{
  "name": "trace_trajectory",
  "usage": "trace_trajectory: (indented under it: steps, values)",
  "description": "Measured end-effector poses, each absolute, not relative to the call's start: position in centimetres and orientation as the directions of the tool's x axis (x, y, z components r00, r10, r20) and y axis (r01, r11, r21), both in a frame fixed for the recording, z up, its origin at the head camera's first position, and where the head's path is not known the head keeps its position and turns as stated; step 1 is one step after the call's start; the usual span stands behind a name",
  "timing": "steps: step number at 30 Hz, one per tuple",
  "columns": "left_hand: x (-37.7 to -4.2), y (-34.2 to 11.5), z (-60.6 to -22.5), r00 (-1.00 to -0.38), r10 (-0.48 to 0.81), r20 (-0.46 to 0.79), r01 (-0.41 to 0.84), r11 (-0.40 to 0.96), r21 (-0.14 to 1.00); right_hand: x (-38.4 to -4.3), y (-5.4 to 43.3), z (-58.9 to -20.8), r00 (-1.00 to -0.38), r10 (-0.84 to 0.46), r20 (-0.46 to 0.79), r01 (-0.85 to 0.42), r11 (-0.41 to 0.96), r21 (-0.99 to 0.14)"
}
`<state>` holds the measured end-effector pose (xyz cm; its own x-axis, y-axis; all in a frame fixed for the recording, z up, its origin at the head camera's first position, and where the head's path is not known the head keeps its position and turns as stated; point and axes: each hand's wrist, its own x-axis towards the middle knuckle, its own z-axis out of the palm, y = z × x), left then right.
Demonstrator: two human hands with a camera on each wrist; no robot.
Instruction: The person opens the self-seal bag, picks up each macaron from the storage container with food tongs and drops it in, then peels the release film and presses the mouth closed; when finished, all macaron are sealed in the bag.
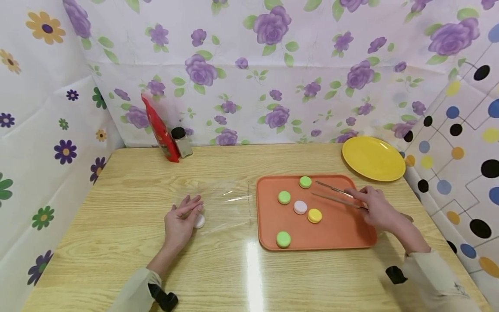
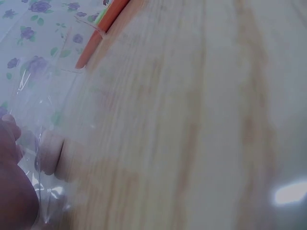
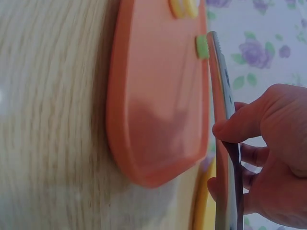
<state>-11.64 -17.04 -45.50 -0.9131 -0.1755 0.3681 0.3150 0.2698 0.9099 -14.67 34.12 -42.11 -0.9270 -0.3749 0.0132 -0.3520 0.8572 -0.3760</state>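
My left hand (image 1: 181,221) pinches the closed end of a clear plastic bag (image 1: 234,203), whose other edge lies toward the tray. A whitish macaron (image 1: 199,221) shows inside the bag beside the fingers, also visible in the left wrist view. With my right hand (image 1: 378,209) I hold metal tongs (image 1: 339,200), their arms spread and the tips over an orange tray (image 1: 335,238). Nothing sits between the tips; a green macaron (image 1: 305,182) is just left of them. Two more green macarons, a lilac macaron (image 1: 300,207) and a yellow macaron (image 1: 314,216) lie on the tray.
At the back right stands a yellow plate (image 1: 374,158). A red packet (image 1: 160,130) and a black-capped jar (image 1: 182,142) stand at the back left. Flowered and dotted sheets border the wooden table (image 1: 218,277) on three sides.
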Motion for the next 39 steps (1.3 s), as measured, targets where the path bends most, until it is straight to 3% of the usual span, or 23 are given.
trace_trajectory:
  steps: [12,22,39]
  values:
    - [-12.1,-17.3,-46.6,-0.915,-0.180,0.360,0.304,0.279,0.911,-17.7,34.7,-43.4,-0.892,-0.449,0.053,-0.442,0.842,-0.308]
    - [-13.1,-18.3,-49.0,-0.907,-0.172,0.385,0.332,0.271,0.904,-18.6,33.5,-43.6,-0.881,-0.463,0.094,-0.466,0.815,-0.345]
    - [-11.6,-17.0,-45.4,-0.911,-0.173,0.374,0.317,0.288,0.904,-18.5,33.0,-44.4,-0.829,-0.524,0.198,-0.560,0.770,-0.305]
